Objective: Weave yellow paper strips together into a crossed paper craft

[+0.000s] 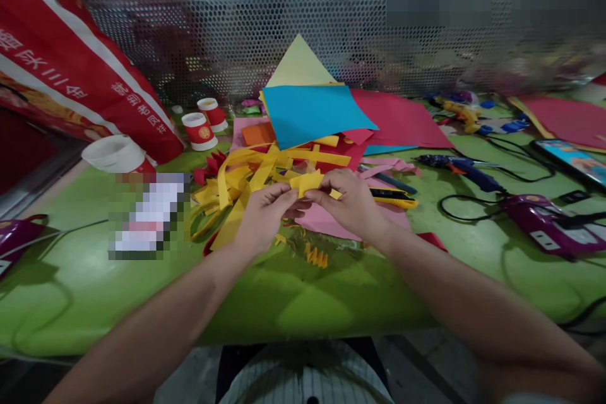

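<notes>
Both my hands meet over the middle of the green table (303,303). My left hand (262,218) and my right hand (348,202) pinch the same yellow paper strip (307,183) between their fingertips, a little above a pink sheet (326,221). Just behind lies a heap of long yellow paper strips (250,173). A small folded yellow piece (316,256) lies on the table below my hands.
Blue (312,113), yellow (300,66) and magenta (402,117) sheets are stacked at the back. Red paper cups (201,130) and a white cup (116,154) stand left. A blue glue gun (466,167), a yellow utility knife (395,199), purple devices (549,224) and cables lie right.
</notes>
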Motion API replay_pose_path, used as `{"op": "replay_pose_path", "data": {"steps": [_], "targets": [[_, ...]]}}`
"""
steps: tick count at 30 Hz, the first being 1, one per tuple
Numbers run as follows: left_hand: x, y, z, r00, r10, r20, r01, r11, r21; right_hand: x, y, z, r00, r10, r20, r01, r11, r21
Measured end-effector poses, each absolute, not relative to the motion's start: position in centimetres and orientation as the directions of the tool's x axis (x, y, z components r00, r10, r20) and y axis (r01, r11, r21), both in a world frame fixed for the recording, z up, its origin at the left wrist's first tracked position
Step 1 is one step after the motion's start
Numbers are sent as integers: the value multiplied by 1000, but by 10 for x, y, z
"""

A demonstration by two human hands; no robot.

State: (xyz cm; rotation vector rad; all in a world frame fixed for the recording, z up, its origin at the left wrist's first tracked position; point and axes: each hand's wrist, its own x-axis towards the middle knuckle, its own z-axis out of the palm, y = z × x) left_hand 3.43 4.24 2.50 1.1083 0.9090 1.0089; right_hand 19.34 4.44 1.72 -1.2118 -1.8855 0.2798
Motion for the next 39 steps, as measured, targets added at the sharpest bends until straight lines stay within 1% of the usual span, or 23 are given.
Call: {"op": "replay_pose_path", "data": {"steps": [2, 4, 7, 11, 13, 15, 17, 19, 20, 22, 24, 26, 29, 32, 34, 37, 39], "targets": [[35, 41, 25, 300, 952, -55, -138, 101, 985, 192, 44, 18, -111, 891, 441, 585, 417, -695], [34, 40, 26, 303, 953, -32, -91, 62, 994, 191, 44, 19, -86, 919, 385, 545, 367, -754], [34, 38, 25, 310, 951, -11, -34, 23, 999, 191, 45, 20, -72, 933, 353, 528, 336, -780], [34, 38, 23, 318, 947, 39, -12, -37, 999, 190, 44, 21, -66, 940, 334, 532, 317, -785], [34, 39, 21, 307, 949, 68, 21, -78, 997, 189, 43, 21, -74, 941, 331, 552, 315, -772], [35, 41, 20, 292, 952, 93, 76, -121, 990, 189, 42, 21, -70, 927, 368, 588, 336, -735], [34, 42, 20, 297, 949, 106, 99, -141, 985, 190, 42, 21, -37, 879, 475, 644, 385, -662], [34, 43, 21, 336, 936, 106, 81, -141, 987, 193, 43, 22, 4, 804, 595, 705, 419, -572], [33, 44, 22, 361, 927, 102, 69, -135, 988, 194, 44, 22, 7, 777, 630, 729, 427, -535], [31, 45, 24, 404, 910, 87, 63, -123, 990, 198, 46, 22, -37, 772, 635, 747, 443, -496], [28, 46, 25, 441, 895, 71, 87, -121, 989, 201, 48, 23, -98, 797, 596, 734, 462, -497], [25, 48, 26, 471, 880, 59, 114, -128, 985, 202, 49, 24, -124, 827, 549, 699, 465, -543], [20, 52, 26, 493, 869, 36, 137, -118, 984, 203, 49, 26, -174, 882, 438, 589, 449, -671], [20, 53, 26, 470, 883, 15, 136, -90, 987, 201, 47, 26, -215, 924, 317, 475, 383, -793], [22, 52, 26, 437, 899, 17, 147, -90, 985, 199, 46, 24, -178, 942, 284, 424, 334, -842], [26, 50, 25, 376, 926, 38, 161, -106, 981, 196, 43, 20, -114, 956, 271, 357, 294, -887], [27, 50, 25, 341, 939, 44, 125, -91, 988, 195, 43, 19, -105, 961, 256, 315, 277, -908]]}}
